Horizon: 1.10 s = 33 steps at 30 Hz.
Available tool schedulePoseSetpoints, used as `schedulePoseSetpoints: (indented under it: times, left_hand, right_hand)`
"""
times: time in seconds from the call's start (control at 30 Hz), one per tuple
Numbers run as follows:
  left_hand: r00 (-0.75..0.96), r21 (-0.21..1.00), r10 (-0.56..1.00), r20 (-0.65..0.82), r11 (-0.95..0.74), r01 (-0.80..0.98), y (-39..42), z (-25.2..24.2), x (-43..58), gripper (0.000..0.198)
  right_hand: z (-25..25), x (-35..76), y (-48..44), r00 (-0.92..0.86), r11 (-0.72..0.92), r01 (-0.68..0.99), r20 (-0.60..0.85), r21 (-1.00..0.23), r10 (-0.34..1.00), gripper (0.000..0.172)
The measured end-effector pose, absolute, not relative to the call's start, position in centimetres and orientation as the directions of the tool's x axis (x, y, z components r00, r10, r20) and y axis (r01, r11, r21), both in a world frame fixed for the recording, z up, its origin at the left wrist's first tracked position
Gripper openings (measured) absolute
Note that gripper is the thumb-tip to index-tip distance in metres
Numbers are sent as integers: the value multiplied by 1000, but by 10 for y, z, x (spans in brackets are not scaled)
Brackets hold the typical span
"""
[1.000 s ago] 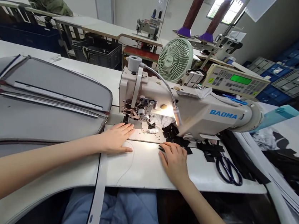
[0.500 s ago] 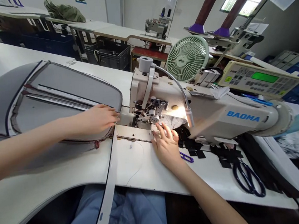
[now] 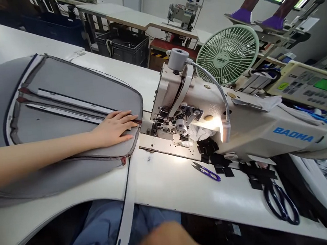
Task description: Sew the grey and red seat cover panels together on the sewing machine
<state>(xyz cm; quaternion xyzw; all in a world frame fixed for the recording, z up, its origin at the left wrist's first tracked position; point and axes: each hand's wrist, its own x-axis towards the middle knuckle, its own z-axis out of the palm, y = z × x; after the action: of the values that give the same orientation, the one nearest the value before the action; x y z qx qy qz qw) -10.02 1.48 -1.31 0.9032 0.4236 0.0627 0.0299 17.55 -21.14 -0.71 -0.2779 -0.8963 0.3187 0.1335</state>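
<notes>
My left hand (image 3: 115, 128) lies flat, fingers spread, on a grey sewn fabric piece (image 3: 70, 80) with dark-edged seams and white strips. The fabric rests on the white table, left of the sewing machine (image 3: 190, 96) and its needle area. From the fabric's front corner a long white strip with a dark edge (image 3: 125, 225) hangs over the table edge towards my lap. My right hand (image 3: 168, 244) is low at the bottom of the view, in front of the table near that strip. Motion smears it, so its fingers cannot be made out.
Purple-handled thread snips (image 3: 210, 173) lie in front of the machine. Black fabric scraps (image 3: 221, 163) and dark-handled scissors (image 3: 281, 205) are further right. A green fan (image 3: 226, 54) and a control panel (image 3: 315, 85) stand behind. A lit lamp (image 3: 225, 129) hangs beside the needle area.
My right hand has left the needle area and dropped to the bottom of the view, uncovering the snips. My left hand now lies flatter on the fabric. The view has shifted.
</notes>
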Motion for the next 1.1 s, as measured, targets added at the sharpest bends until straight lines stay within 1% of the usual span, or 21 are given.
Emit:
schedulePoseSetpoints:
  times: [0.07,0.1,0.13,0.17,0.23,0.27,0.3,0.37,0.43,0.57,0.67,0.8,0.97,1.1]
  left_hand:
    - [627,120,773,99,-635,763,4,-12,-91,44]
    - [625,128,773,106,-634,763,-2,-12,-86,43]
    - [622,137,775,115,-632,762,-8,-11,-81,43]
    - [616,146,777,125,-629,764,-14,-11,-76,42]
    - [600,153,787,147,-617,772,-22,-11,-70,41]
    - [592,151,790,158,-612,776,-25,-12,-68,41]
    - [589,146,791,168,-611,778,-26,-12,-67,40]
    - [596,134,783,178,-619,774,-23,-14,-66,38]
    - [609,128,775,170,-630,766,-16,-15,-65,35]
    - [639,123,757,136,-653,747,5,-15,-58,31]
    - [662,122,738,129,-675,728,14,-15,-52,29]
    - [662,117,736,140,-676,727,10,-16,-46,29]
    - [698,135,696,167,-718,683,-1,-19,-40,27]
    - [698,144,697,164,-717,682,4,-19,-35,27]
  right_hand:
    - [0,176,-184,-771,657,469,90,-590,631,44]
    - [0,173,-168,-744,690,530,121,-493,657,48]
    - [-1,169,-153,-739,734,569,162,-371,654,49]
    - [-5,164,-139,-752,776,575,206,-258,626,45]
    - [-14,154,-119,-772,821,568,305,-60,557,23]
    - [-20,149,-114,-781,831,557,351,15,517,16]
    - [-24,146,-111,-785,834,547,391,71,481,17]
    - [-31,143,-108,-782,832,538,448,135,433,20]
    - [-34,143,-107,-764,821,551,488,151,422,21]
    - [-37,147,-102,-718,774,609,534,171,447,21]
    - [-39,150,-100,-718,762,623,517,179,466,20]
    - [-39,154,-109,-702,757,635,523,154,483,17]
    - [-38,155,-122,-741,794,594,470,128,478,22]
    - [-33,157,-119,-730,782,616,445,98,519,23]
